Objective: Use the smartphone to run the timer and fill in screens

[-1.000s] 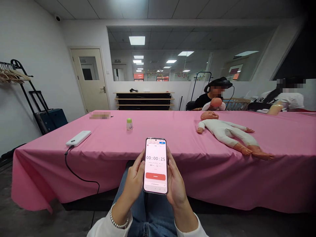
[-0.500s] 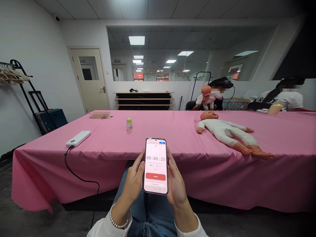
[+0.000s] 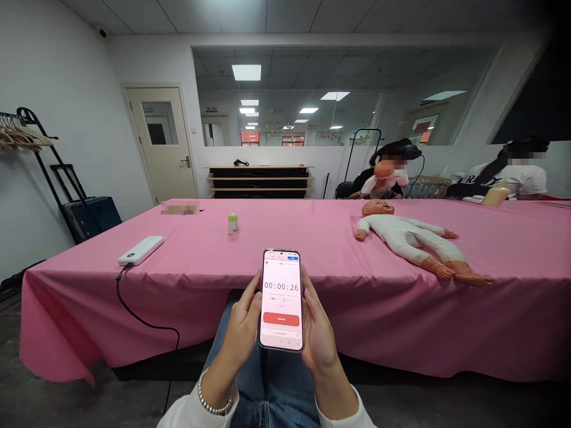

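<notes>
Pink cloth [image 3: 303, 238] covers a long table and hangs down its near side, with a pale door [image 3: 161, 145] and a wide window [image 3: 312, 98] beyond. Over the person's lap, just in front of the table edge, a phone [image 3: 281, 300] is held upright, its screen showing 00:00:26. Left hand [image 3: 243, 324] and right hand [image 3: 320, 330] are closed on its opposite sides.

That side grip looks like the weak point: if either hand loosens, the phone could slide down onto the jeans [image 3: 263, 380] or the floor. A stray thumb could also press the red button [image 3: 281, 319] low on the screen.

Further left, a black cable [image 3: 141, 323] droops from a white power bank [image 3: 141, 250]; a snagging knee might drag it off. On the right lies a doll [image 3: 404, 233], feet at the near edge, so a tug on the cloth could shift it. A small bottle [image 3: 233, 224] stands upright, well apart from both hands, and might topple likewise.
</notes>
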`<state>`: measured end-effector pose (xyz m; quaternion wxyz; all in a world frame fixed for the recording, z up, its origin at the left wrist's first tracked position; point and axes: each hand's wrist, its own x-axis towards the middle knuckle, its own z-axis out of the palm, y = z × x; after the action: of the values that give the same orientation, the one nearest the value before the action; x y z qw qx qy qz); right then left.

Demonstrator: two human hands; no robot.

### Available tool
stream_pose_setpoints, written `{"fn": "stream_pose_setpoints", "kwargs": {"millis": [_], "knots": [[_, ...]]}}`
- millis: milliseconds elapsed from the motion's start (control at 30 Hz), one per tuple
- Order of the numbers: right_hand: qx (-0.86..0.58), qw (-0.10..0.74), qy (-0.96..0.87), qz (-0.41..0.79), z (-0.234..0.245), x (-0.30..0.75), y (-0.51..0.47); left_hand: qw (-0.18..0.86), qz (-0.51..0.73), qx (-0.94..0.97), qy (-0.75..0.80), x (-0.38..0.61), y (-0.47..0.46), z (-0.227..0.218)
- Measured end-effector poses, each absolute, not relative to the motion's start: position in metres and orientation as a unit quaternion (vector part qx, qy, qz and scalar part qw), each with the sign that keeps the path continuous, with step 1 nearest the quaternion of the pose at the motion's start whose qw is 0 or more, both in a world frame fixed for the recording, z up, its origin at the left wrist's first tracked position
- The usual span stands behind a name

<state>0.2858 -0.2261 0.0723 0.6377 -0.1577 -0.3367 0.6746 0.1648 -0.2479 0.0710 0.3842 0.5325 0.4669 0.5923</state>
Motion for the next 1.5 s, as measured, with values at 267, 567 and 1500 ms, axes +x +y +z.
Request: {"fn": "stream_pose_setpoints", "kwargs": {"millis": [267, 567, 1500], "knots": [[-0.142, 0.641, -0.330, 0.678, 0.072, 0.287, -0.227, 0.407, 0.608, 0.539, 0.417, 0.169, -0.253, 0.068], [-0.125, 0.641, -0.344, 0.675, 0.070, 0.287, -0.227, 0.342, 0.597, 0.605, 0.400, 0.168, -0.262, 0.068], [-0.152, 0.624, -0.338, 0.688, 0.079, 0.288, -0.236, 0.134, 0.531, 0.679, 0.489, 0.186, -0.267, 0.061]]}}
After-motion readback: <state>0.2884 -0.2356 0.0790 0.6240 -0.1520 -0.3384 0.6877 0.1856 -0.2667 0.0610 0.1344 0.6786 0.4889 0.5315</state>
